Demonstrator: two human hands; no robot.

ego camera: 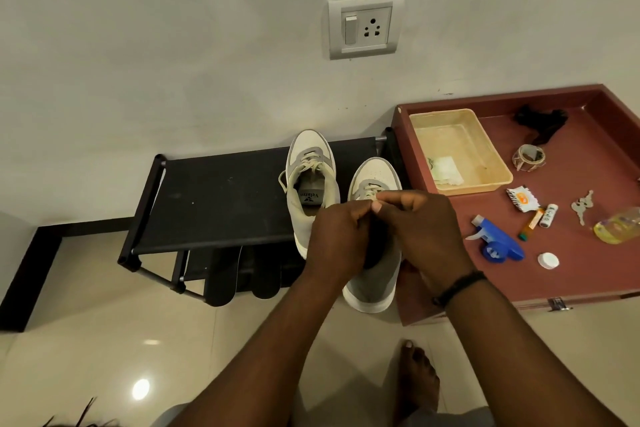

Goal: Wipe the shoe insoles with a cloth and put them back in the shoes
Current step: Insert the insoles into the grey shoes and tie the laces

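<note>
There is a single view, from a camera on the person's head, wide-angle, looking forward and steeply down. Both forearms run up from the bottom edge to the left hand and the right hand, which meet near the middle of the picture, close under the lens. Beyond the hands rises the wall; below them lies the floor, its lines bent by the lens.

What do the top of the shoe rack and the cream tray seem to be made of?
Shoe rack top: probably black fabric stretched between tubes; matte, slightly sagging, no shine. Cream tray: likely thin plastic; smooth, slightly translucent walls with a moulded rim.
</note>
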